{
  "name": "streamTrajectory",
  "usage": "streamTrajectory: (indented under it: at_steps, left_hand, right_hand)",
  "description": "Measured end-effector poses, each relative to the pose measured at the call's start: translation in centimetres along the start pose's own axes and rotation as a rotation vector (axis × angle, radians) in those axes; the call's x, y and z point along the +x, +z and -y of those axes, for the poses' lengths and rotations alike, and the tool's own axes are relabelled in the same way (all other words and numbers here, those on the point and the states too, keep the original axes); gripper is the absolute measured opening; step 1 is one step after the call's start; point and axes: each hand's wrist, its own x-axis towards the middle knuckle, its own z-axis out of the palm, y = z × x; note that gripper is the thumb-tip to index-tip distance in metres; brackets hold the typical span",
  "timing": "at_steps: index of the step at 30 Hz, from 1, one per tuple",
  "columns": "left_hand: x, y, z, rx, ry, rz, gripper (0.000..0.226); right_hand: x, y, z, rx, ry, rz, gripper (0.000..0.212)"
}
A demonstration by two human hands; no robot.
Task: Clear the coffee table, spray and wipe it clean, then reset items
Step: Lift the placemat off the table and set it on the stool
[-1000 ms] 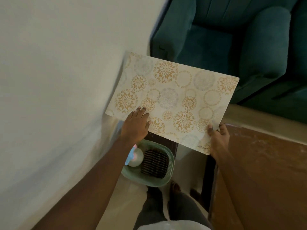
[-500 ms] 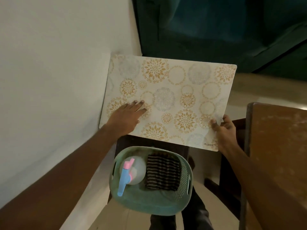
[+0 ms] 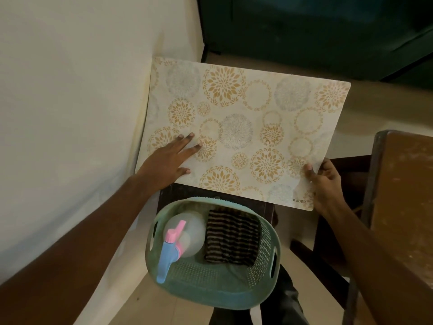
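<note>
A cream placemat with gold and grey floral circles lies over a dark stool, its left edge against the wall. My left hand rests flat on the mat's near left part, fingers spread. My right hand pinches the mat's near right corner. Below the mat a teal basket holds a clear spray bottle with a pink and blue trigger and a folded dark striped cloth. The brown coffee table shows at the right edge.
A cream wall fills the left side. A dark teal sofa stands at the top. The dark stool shows between mat and basket. Pale floor tiles lie below. My legs appear under the basket.
The placemat has come down and toward the wall, levelling out over the stool. My left hand has flattened on it. The view has tilted down, bringing the basket fully into sight.
</note>
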Motion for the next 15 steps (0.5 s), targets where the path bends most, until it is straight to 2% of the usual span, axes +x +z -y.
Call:
streamTrajectory:
  at_steps: [5,12,15]
  left_hand:
    - [-1.0,1.0,0.0,-0.044,0.014,-0.020,0.079]
    - [-2.5,2.4,-0.4,-0.093,-0.016,-0.025,0.080]
    - [-3.0,2.7,-0.5,-0.095,-0.016,-0.020,0.081]
  right_hand:
    - [-0.8,-0.4,-0.4,0.002,0.009,-0.008,0.050]
    - [-1.7,-1.2,-1.7,-0.013,0.030,0.000,0.067]
    - [-1.9,-1.2,-1.8,-0.021,0.043,-0.009,0.061]
